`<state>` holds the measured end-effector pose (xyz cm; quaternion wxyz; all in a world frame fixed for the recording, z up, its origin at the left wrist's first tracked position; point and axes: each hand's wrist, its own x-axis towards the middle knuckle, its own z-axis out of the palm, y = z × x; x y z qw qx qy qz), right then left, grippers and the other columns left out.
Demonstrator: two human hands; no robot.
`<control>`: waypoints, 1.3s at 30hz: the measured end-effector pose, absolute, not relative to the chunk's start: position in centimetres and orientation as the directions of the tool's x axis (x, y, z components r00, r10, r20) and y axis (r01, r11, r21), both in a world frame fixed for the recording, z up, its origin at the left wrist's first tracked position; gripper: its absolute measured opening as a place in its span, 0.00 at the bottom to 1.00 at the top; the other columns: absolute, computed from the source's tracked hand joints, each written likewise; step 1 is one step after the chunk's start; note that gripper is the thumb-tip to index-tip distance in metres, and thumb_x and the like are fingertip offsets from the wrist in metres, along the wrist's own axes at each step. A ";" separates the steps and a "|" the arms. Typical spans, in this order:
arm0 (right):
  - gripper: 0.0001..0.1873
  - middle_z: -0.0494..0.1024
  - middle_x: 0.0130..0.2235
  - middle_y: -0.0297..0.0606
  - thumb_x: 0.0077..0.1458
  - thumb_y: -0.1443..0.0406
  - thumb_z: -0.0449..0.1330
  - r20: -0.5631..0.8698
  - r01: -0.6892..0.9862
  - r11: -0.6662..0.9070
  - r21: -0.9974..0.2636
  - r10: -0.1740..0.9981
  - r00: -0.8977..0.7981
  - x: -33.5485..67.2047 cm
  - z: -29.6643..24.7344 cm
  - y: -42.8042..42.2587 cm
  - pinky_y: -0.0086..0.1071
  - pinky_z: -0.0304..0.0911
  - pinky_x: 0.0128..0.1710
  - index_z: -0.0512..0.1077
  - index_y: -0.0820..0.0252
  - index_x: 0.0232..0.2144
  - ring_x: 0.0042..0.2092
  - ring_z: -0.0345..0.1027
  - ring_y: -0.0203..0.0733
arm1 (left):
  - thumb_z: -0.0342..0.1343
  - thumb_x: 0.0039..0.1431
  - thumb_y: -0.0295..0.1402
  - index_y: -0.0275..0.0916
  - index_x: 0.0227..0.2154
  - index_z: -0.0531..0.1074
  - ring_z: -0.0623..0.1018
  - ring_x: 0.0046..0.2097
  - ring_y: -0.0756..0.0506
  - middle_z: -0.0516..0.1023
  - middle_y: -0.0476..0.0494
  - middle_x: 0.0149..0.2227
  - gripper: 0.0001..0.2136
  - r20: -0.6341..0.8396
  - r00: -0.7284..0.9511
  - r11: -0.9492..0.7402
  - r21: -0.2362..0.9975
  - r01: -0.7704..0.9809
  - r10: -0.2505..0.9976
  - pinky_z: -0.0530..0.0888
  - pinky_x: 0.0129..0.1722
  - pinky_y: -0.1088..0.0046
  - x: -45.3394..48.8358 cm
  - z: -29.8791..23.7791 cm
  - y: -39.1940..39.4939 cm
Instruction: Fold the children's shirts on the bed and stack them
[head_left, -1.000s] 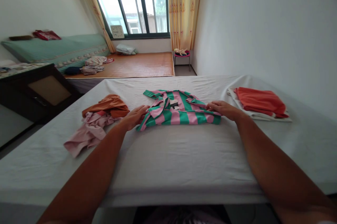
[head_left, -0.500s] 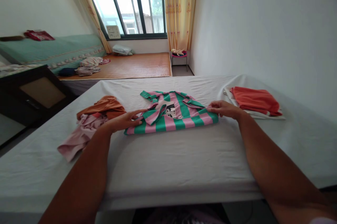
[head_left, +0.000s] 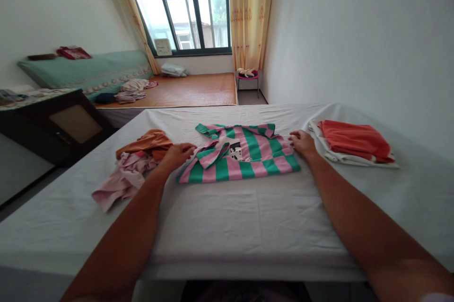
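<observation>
A green-and-pink striped shirt (head_left: 253,143) with a dark printed patch lies on the white-covered table, its lower part folded up and one sleeve folded inward. My left hand (head_left: 180,154) hovers just off the shirt's left edge, fingers loosely bent, nothing in them that I can see. Off the right edge is my right hand (head_left: 302,143), its fingers slightly apart, also without cloth in its grasp. A crumpled pink garment (head_left: 124,176) and a rust-brown one (head_left: 149,143) lie beyond my left forearm. Folded orange clothing (head_left: 354,141) rests on white cloth to the right.
The white sheet (head_left: 227,226) covers the surface up to its near edge. A dark cabinet (head_left: 56,124) stands at the left. Behind are a low bed (head_left: 198,89) with clothes on it, a small stool (head_left: 247,75) and a window. A white wall (head_left: 372,46) borders the right side.
Both hands have let go of the shirt's side edges and moved slightly away from it. The right sleeve now lies spread farther back. The camera view has shifted a little left.
</observation>
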<state>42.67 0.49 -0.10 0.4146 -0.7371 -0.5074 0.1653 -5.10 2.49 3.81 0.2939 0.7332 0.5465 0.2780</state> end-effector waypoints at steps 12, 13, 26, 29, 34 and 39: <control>0.14 0.80 0.37 0.41 0.54 0.63 0.53 0.197 0.766 -0.042 -0.641 0.956 0.218 43.4 -0.9 -0.7 0.36 0.66 0.40 0.73 0.59 0.41 0.37 0.74 0.43 | 0.53 0.54 0.41 0.40 0.30 0.74 0.76 0.38 0.40 0.77 0.40 0.32 0.10 0.116 0.215 -0.243 0.352 0.904 0.970 0.66 0.35 0.70 -2.0 3.1 7.6; 0.14 0.80 0.38 0.42 0.54 0.63 0.52 0.186 0.734 -0.040 -0.678 0.957 0.223 43.4 -0.8 -0.8 0.35 0.67 0.39 0.72 0.59 0.42 0.36 0.74 0.42 | 0.53 0.54 0.40 0.40 0.31 0.74 0.76 0.37 0.40 0.77 0.40 0.32 0.10 0.121 0.153 -0.188 0.374 0.908 0.981 0.66 0.35 0.70 -3.0 2.9 7.8; 0.26 0.76 0.38 0.40 0.41 0.47 0.65 0.064 0.668 0.170 -0.724 0.981 -0.181 42.3 2.8 -3.1 0.36 0.64 0.42 0.76 0.60 0.36 0.39 0.68 0.45 | 0.57 0.51 0.50 0.42 0.44 0.75 0.76 0.44 0.41 0.78 0.42 0.44 0.23 0.132 0.570 -0.548 0.512 0.662 0.811 0.70 0.47 0.69 -2.7 5.0 2.5; 0.20 0.75 0.38 0.41 0.40 0.49 0.67 0.094 0.671 0.266 -0.692 0.955 -0.281 42.1 3.2 -3.4 0.37 0.63 0.43 0.75 0.60 0.28 0.43 0.66 0.47 | 0.62 0.45 0.48 0.41 0.48 0.74 0.73 0.51 0.37 0.74 0.39 0.50 0.27 0.082 0.653 -0.610 0.460 0.645 0.753 0.66 0.53 0.65 -2.9 4.7 2.2; 0.21 0.69 0.29 0.34 0.47 0.47 0.61 0.020 0.593 0.150 -0.791 0.975 -0.219 41.6 3.8 -4.0 0.30 0.59 0.31 0.69 0.60 0.30 0.33 0.62 0.38 | 0.58 0.50 0.39 0.42 0.44 0.75 0.72 0.51 0.39 0.75 0.41 0.47 0.17 0.043 0.717 -0.674 0.384 0.631 0.696 0.64 0.55 0.66 -3.2 4.7 1.7; 0.25 0.70 0.31 0.35 0.47 0.46 0.60 -0.051 0.579 0.100 -0.809 0.970 -0.238 41.6 3.3 -4.0 0.29 0.58 0.31 0.68 0.61 0.35 0.32 0.61 0.38 | 0.62 0.45 0.41 0.42 0.45 0.74 0.72 0.50 0.39 0.74 0.42 0.47 0.22 0.010 0.739 -0.676 0.413 0.611 0.674 0.65 0.53 0.68 -3.4 5.2 1.4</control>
